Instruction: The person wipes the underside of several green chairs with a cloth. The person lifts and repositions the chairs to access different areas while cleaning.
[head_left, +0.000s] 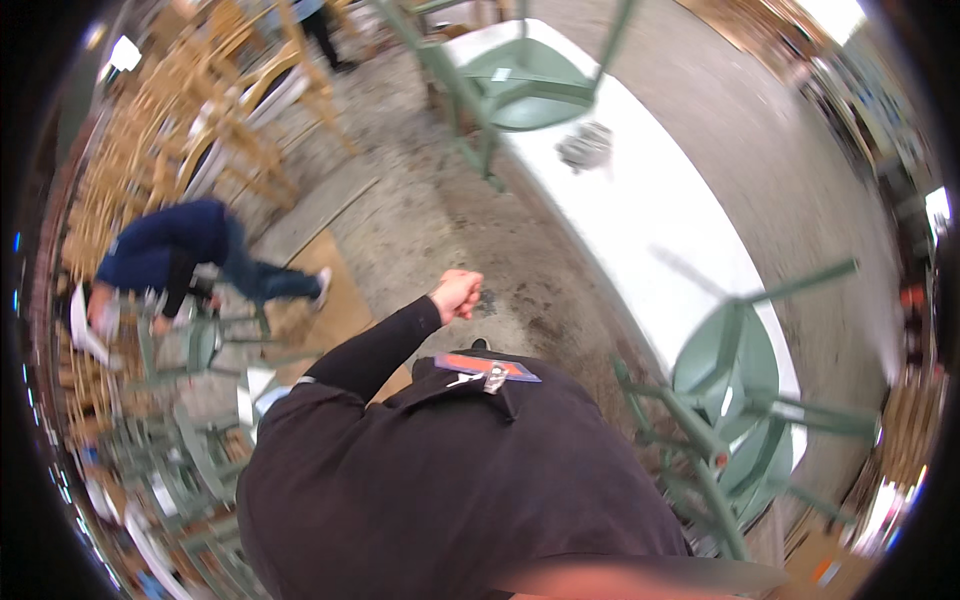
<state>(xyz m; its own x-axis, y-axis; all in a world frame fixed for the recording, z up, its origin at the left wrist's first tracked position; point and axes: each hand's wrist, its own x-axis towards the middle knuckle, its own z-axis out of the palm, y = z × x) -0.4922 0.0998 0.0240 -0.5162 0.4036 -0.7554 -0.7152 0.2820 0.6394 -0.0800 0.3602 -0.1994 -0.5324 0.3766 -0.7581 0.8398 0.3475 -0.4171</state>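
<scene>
My left hand (457,295) is closed in a fist in front of my body, over the concrete floor, and nothing shows sticking out of it. Its arm is in a black sleeve. My right hand does not show. To my right runs a long white table (640,220). On its far end is a green wooden chair (525,75), and near me on the table lie green chair parts (728,360) with their legs sticking out sideways. A crumpled grey wad (585,147) rests on the table beside the far chair.
At left a person in dark blue (175,240) bends over a green chair (205,340). Stacked unpainted wooden chairs (225,130) fill the far left. More green chairs (185,460) crowd the near left. A brown cardboard sheet (325,285) lies on the floor.
</scene>
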